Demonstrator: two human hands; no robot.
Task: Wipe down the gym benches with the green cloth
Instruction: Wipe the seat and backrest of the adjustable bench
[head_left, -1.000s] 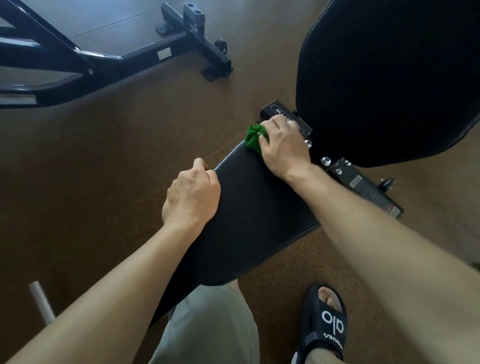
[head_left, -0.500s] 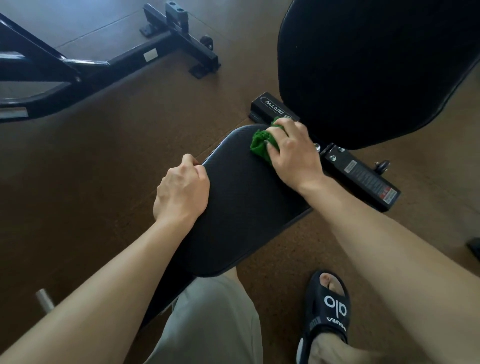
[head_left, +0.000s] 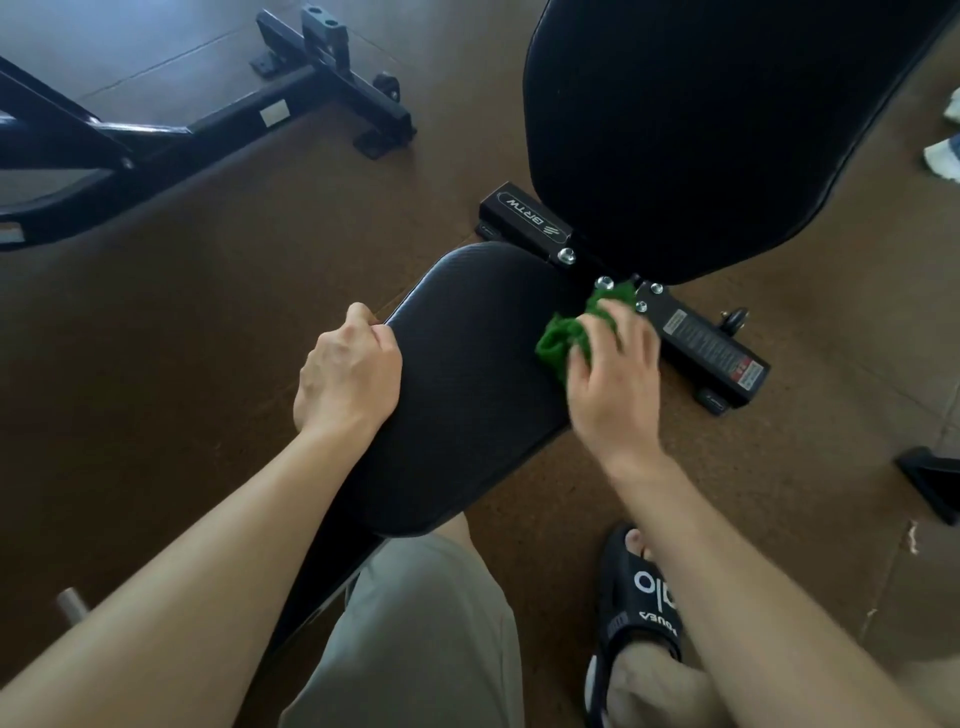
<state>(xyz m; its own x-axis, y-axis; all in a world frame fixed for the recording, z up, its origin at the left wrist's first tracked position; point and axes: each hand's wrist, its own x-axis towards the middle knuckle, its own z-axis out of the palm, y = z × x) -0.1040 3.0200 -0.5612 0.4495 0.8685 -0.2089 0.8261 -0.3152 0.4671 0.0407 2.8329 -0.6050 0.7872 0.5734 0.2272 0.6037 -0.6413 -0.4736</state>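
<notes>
A black padded bench seat (head_left: 467, 364) lies below me, with its raised black backrest (head_left: 727, 130) beyond it. My right hand (head_left: 615, 382) holds a bunched green cloth (head_left: 569, 335) against the seat's right edge, close to the hinge bolts. The hand looks blurred. My left hand (head_left: 348, 376) grips the seat's left edge with curled fingers.
The bench's black metal base bar (head_left: 706, 345) runs across the brown floor under the hinge. Another black machine frame (head_left: 208, 119) stands at the upper left. My sandalled foot (head_left: 639, 613) is at the lower right. White shoes (head_left: 943, 156) show at the right edge.
My right hand has slid the green cloth from the seat's far left corner across to its right edge by the hinge. My left hand keeps its grip on the left edge.
</notes>
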